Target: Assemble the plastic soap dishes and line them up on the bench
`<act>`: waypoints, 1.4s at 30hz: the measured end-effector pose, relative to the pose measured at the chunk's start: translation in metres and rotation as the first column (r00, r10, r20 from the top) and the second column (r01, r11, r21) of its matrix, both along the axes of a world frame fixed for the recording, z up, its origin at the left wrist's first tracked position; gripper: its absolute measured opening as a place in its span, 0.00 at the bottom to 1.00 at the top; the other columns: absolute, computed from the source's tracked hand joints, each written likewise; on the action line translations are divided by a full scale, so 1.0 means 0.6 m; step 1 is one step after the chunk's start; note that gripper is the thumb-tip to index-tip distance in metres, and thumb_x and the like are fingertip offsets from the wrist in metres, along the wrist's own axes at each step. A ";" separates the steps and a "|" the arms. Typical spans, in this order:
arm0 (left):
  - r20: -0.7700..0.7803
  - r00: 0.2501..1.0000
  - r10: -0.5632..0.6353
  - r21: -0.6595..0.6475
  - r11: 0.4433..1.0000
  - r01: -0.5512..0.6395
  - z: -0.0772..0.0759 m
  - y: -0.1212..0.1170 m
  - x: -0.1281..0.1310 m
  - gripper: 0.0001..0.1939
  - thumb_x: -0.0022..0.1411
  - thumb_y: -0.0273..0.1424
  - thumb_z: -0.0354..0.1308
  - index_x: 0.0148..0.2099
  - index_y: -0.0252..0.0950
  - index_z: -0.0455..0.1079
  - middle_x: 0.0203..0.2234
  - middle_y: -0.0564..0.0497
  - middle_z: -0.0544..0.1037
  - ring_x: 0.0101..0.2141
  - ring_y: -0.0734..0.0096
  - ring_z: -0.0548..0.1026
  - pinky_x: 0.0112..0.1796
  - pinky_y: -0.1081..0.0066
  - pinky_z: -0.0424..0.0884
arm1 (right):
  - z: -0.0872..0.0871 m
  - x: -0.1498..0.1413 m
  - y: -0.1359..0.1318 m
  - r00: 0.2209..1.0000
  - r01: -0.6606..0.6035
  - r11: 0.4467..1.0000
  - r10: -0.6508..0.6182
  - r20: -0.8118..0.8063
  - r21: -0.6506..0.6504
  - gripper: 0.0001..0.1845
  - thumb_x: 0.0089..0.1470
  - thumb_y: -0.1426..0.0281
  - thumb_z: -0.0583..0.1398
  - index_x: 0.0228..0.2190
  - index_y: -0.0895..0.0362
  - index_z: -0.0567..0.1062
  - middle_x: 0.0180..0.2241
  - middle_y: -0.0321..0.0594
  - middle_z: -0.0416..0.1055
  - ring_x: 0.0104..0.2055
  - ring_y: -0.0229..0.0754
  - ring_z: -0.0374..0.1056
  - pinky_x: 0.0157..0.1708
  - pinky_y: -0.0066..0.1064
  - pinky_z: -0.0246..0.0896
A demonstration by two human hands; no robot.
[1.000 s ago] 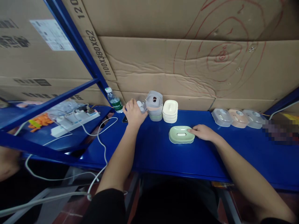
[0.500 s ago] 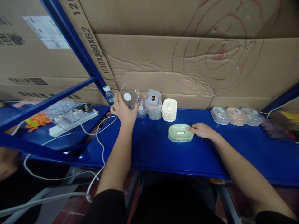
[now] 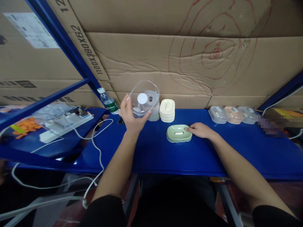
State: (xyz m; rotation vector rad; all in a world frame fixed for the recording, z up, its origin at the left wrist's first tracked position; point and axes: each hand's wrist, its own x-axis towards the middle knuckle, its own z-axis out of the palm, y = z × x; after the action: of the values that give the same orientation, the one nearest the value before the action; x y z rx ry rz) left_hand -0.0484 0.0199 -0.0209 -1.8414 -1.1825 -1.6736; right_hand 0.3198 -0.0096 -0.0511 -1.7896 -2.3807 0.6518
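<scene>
My left hand (image 3: 133, 118) grips a clear plastic cover (image 3: 142, 98) by its lower edge, thumb on one side and fingers on the other. The cover is tilted up in the air and carries a round white sticker. Behind it, partly hidden, stands a stack of greyish translucent containers (image 3: 154, 117). My right hand (image 3: 201, 130) pinches the right end of a pale green oval dish (image 3: 179, 137) lying on the blue table. The dish has a white slot-shaped piece in its middle. Several cream square pieces (image 3: 167, 111) are stacked behind the dish.
Three lidded boxes (image 3: 233, 115) stand in a row at the back right. A water bottle (image 3: 109, 104) and a dark flat object (image 3: 121, 120) are at the back left. White cables run from a power strip (image 3: 66, 127) past the blue frame post (image 3: 71, 53). Cardboard walls the back.
My left hand has moved the clear cover to the right, from beside the bottle to in front of the grey stack. My right hand stays on the green dish. The view has shifted slightly.
</scene>
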 end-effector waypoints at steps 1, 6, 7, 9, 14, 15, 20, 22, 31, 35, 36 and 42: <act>-0.036 0.998 -0.053 0.010 0.999 0.054 -0.003 -0.007 0.014 0.55 0.51 0.57 0.70 0.72 0.35 0.56 0.65 0.31 0.66 0.65 0.40 0.64 0.57 0.48 0.67 | 0.001 0.001 -0.001 1.000 0.000 1.000 0.000 0.002 0.003 0.37 0.60 0.37 0.49 0.22 0.54 0.74 0.25 0.41 0.74 0.28 0.43 0.67 0.27 0.33 0.48; -0.117 0.925 -0.362 -0.250 0.912 0.325 -0.019 -0.042 0.076 0.50 0.50 0.67 0.62 0.65 0.38 0.68 0.57 0.37 0.76 0.49 0.49 0.78 0.53 0.51 0.68 | 0.017 0.003 -0.009 0.992 0.094 0.979 -0.076 -0.105 0.178 0.30 0.60 0.40 0.55 0.31 0.54 0.78 0.28 0.40 0.76 0.30 0.44 0.70 0.29 0.32 0.53; -0.093 0.897 -0.431 -0.324 0.865 0.383 -0.022 -0.047 0.085 0.49 0.51 0.68 0.59 0.63 0.37 0.70 0.54 0.38 0.78 0.44 0.53 0.79 0.51 0.53 0.70 | 0.021 0.003 -0.012 0.982 0.111 0.966 -0.070 -0.174 0.235 0.28 0.59 0.42 0.58 0.39 0.53 0.79 0.31 0.40 0.78 0.31 0.44 0.70 0.30 0.32 0.56; 0.011 0.834 -0.552 -0.453 0.741 0.496 -0.029 -0.052 0.098 0.47 0.55 0.69 0.54 0.59 0.35 0.73 0.48 0.39 0.82 0.36 0.59 0.79 0.46 0.57 0.71 | 0.028 0.000 -0.019 0.950 0.105 0.938 0.004 -0.313 0.331 0.33 0.57 0.45 0.62 0.56 0.52 0.73 0.40 0.42 0.79 0.31 0.43 0.70 0.33 0.33 0.61; 0.365 0.695 -0.620 -0.592 0.421 0.687 -0.051 -0.050 0.114 0.49 0.61 0.70 0.38 0.55 0.33 0.75 0.40 0.40 0.83 0.28 0.65 0.75 0.34 0.65 0.71 | 0.039 -0.011 -0.038 0.896 -0.010 0.903 0.199 -0.397 0.430 0.26 0.61 0.50 0.60 0.55 0.50 0.74 0.48 0.46 0.78 0.32 0.43 0.69 0.37 0.37 0.66; 0.414 0.675 -0.611 -0.592 0.383 0.709 -0.054 -0.049 0.116 0.51 0.61 0.70 0.36 0.56 0.32 0.74 0.39 0.40 0.83 0.25 0.68 0.73 0.31 0.66 0.70 | 0.041 -0.014 -0.040 0.895 -0.021 0.901 0.210 -0.393 0.433 0.23 0.61 0.50 0.60 0.50 0.51 0.76 0.45 0.46 0.78 0.32 0.43 0.70 0.37 0.36 0.65; 0.488 0.632 -0.602 -0.606 0.288 0.742 -0.056 -0.050 0.125 0.43 0.68 0.63 0.44 0.65 0.31 0.63 0.35 0.43 0.83 0.22 0.73 0.70 0.29 0.70 0.68 | 0.046 -0.018 -0.044 0.854 0.050 0.935 0.143 -0.501 0.352 0.17 0.58 0.53 0.62 0.31 0.54 0.76 0.27 0.39 0.74 0.27 0.41 0.66 0.30 0.32 0.60; 0.455 0.671 -0.586 -0.649 0.298 0.700 -0.050 -0.053 0.126 0.38 0.69 0.55 0.52 0.69 0.32 0.58 0.35 0.45 0.83 0.26 0.72 0.74 0.32 0.70 0.70 | 0.046 -0.016 -0.041 0.810 0.058 0.972 0.088 -0.580 0.228 0.18 0.57 0.52 0.63 0.28 0.55 0.75 0.23 0.37 0.72 0.24 0.39 0.64 0.27 0.31 0.57; 0.365 0.757 -0.542 -0.821 0.195 0.536 -0.052 -0.053 0.125 0.40 0.70 0.51 0.53 0.73 0.29 0.54 0.21 0.55 0.77 0.26 0.67 0.76 0.32 0.69 0.70 | 0.037 -0.001 -0.022 0.840 -0.017 0.964 -0.130 -0.527 -0.265 0.29 0.56 0.44 0.60 0.23 0.56 0.75 0.19 0.37 0.72 0.18 0.35 0.62 0.20 0.29 0.56; 0.409 0.744 -0.528 -0.832 0.119 0.541 -0.057 -0.051 0.132 0.42 0.69 0.51 0.54 0.72 0.25 0.55 0.18 0.57 0.73 0.23 0.67 0.74 0.30 0.69 0.69 | 0.031 0.000 -0.018 0.899 0.049 0.968 -0.149 -0.413 -0.244 0.38 0.59 0.37 0.53 0.17 0.56 0.71 0.14 0.37 0.67 0.16 0.35 0.61 0.18 0.28 0.56; 0.411 0.746 -0.524 -0.838 0.104 0.535 -0.058 -0.050 0.133 0.42 0.69 0.51 0.54 0.72 0.25 0.55 0.17 0.57 0.73 0.23 0.67 0.74 0.30 0.69 0.69 | 0.030 0.000 -0.018 0.912 0.050 0.968 -0.145 -0.384 -0.246 0.39 0.59 0.36 0.51 0.17 0.56 0.71 0.14 0.38 0.67 0.16 0.35 0.62 0.18 0.28 0.56; 0.378 0.734 -0.564 -0.875 0.040 0.482 -0.050 -0.054 0.130 0.34 0.67 0.52 0.56 0.63 0.32 0.69 0.17 0.56 0.75 0.23 0.68 0.75 0.29 0.71 0.67 | 0.033 0.000 -0.018 0.948 -0.005 0.961 -0.083 -0.306 -0.275 0.42 0.57 0.33 0.50 0.16 0.55 0.71 0.14 0.38 0.67 0.15 0.36 0.61 0.19 0.30 0.59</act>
State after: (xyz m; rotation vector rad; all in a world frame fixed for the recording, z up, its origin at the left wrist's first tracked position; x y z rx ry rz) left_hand 0.0296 -0.0125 -0.0511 -3.4678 -1.8732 -1.0390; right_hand 0.3197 -0.0205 -0.0311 -1.6644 -2.1187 1.2121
